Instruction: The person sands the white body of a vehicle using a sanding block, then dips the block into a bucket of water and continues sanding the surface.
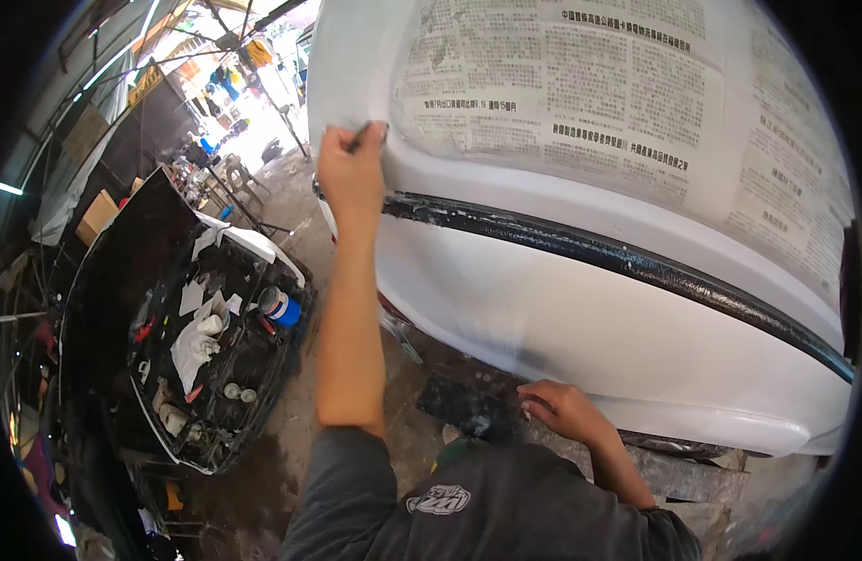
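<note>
My left arm stretches up to a white car body (506, 290), and my left hand (353, 161) presses beside the newspaper-masked window. Its fingers close around a small dark object (360, 143), mostly hidden by them; its kind is unclear. A black trim strip (581, 245) runs across the body, just right of my left wrist. Lower down, my right hand (564, 411) is near the body's bottom edge, fingers loosely bent and apart, with nothing visible in them. Newspaper sheets (562, 84) cover the window, under a cloudy film.
At left lies a large black car part (253, 374), likely a bumper, bearing crumpled paper (193, 355), a blue can (280, 307) and small round pieces. A dark, dust-smeared patch (464, 407) is near my right hand. A stand (253, 220) and stools are farther back.
</note>
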A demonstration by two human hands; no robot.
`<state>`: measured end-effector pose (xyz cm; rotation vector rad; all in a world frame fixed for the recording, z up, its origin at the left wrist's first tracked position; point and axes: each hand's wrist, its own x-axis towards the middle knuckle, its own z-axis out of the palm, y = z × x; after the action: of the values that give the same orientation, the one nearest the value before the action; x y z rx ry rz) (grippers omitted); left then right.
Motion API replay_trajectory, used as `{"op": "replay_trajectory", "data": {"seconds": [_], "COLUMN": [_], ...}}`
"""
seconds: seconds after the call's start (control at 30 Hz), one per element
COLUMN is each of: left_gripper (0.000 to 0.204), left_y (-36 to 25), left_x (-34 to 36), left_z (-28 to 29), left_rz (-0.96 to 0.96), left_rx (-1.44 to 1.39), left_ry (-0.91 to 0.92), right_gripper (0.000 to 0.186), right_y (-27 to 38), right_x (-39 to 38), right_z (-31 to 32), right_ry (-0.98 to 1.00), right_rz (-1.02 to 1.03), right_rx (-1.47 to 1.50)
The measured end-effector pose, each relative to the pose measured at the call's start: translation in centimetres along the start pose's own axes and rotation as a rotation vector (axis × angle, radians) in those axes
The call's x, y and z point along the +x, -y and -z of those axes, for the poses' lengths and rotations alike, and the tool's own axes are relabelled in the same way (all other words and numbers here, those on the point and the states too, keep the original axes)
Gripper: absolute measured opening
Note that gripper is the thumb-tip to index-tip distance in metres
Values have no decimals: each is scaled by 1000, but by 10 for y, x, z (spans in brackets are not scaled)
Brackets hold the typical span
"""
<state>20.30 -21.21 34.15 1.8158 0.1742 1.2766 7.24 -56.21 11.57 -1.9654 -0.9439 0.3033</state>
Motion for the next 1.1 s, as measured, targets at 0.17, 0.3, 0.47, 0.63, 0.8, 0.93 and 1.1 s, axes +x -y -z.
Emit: {"op": "replay_trajectory", "data": {"seconds": [0.17, 0.3, 0.47, 0.63, 0.8, 0.93, 1.1], "left_gripper": [36, 35, 36, 37, 37, 41, 38], "left_y": [-4, -21, 5, -26, -11, -15, -20], "left_x": [-26, -4, -23, 16, 0, 17, 16], "left_z": [-2, 10, 7, 22, 18, 15, 13], "left_rz": [-20, 120, -5, 75, -80, -50, -111], "left_rx": [104, -17, 123, 23, 195, 204, 258], "left_ry": [107, 256, 256, 273, 278, 247, 159], "right_gripper": [27, 27, 27, 26, 27, 27, 26], "right_y": [-1, -5, -3, -6, -4, -6, -4], "right_x": [-5, -4, -10, -15, -19, -17, -20], "right_z": [3, 5, 7, 6, 3, 0, -3], "right_ry": [-28, -28, -22, -26, -27, -21, -24], "right_rz": [-25, -8, -40, -73, -80, -72, -97], "right_rx": [35, 22, 14, 54, 19, 4, 39]}}
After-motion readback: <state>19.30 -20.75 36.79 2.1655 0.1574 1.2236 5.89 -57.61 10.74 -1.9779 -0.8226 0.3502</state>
